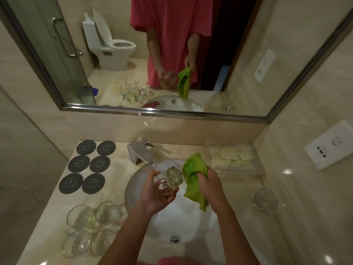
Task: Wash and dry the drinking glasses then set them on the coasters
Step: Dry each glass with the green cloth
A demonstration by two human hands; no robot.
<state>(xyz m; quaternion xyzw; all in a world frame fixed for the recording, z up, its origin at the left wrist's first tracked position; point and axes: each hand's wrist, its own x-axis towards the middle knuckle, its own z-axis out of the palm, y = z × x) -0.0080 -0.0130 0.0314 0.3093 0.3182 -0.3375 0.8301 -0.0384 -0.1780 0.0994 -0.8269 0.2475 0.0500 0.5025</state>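
A chrome faucet (140, 153) stands behind the white sink (137, 180); a mirror (267, 77) above, an outlet (328, 144) right.

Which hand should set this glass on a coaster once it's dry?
Left. The left hand already holds the glass, and the coasters lie on its side; the right hand grips the green cloth.

Beige marble counter (122, 190), glossy, running wall to wall under the mirror. White basin (183, 224) set in its middle, chrome faucet (140, 153) at the basin's far rim. Far left: six dark round coasters (88, 167) in two columns of three, all bare. Near left: a cluster of clear drinking glasses (93, 228), packed close together. Right of the basin: one lone glass (265, 199). Far right corner: a clear tray of pale packets (234, 156).
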